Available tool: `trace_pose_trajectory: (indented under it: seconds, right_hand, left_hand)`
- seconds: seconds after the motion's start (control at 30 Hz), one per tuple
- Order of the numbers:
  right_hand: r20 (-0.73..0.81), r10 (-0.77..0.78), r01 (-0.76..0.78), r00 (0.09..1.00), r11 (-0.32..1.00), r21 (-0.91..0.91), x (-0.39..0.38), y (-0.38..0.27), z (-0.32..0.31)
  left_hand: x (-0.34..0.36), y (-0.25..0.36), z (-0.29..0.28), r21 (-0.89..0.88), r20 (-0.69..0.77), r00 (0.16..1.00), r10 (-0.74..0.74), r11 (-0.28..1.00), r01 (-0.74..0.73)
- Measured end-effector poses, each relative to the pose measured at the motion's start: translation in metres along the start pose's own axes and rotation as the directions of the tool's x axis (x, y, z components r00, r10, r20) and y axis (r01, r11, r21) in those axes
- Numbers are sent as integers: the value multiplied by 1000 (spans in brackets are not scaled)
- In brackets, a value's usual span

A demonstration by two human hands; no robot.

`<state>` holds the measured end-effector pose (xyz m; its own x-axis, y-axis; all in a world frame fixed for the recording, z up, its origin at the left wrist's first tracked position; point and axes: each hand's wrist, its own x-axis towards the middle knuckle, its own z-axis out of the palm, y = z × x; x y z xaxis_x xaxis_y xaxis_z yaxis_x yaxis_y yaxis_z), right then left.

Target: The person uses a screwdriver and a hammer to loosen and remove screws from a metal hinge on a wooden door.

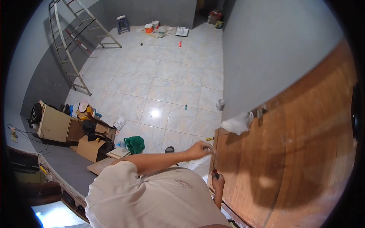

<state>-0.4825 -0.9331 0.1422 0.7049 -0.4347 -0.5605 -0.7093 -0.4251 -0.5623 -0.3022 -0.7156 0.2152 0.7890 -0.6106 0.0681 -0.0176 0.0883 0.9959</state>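
Head view: screwdriver (215, 171) tip hidden at door (289, 152) edge.

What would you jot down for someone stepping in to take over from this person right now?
Left hand: raised to the edge of the wooden door, fingers pinched on something small I cannot make out.
Right hand: lower, gripping a screwdriver with its tip pointing up at the door edge.
White cloth hangs on the door's upper part near the metal fitting.
Done: cannot tell from this view.
Left: probably the work at the door edge; hedge on that.
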Motion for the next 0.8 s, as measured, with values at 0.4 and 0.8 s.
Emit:
trace_pose_trajectory:
  seconds: [0.4, 0.8]
  right_hand:
    - [174, -28, 97, 984, 911, -401, 162, -100, 115]
    - [374, -447, 582, 813, 649, -489, 509, -546, 176]
  left_hand:
    - [33, -20, -349, -978, -194, 481, -855, 131, -160]
    - [71, 22, -534, -783, -479, 204, -854, 311, -539]
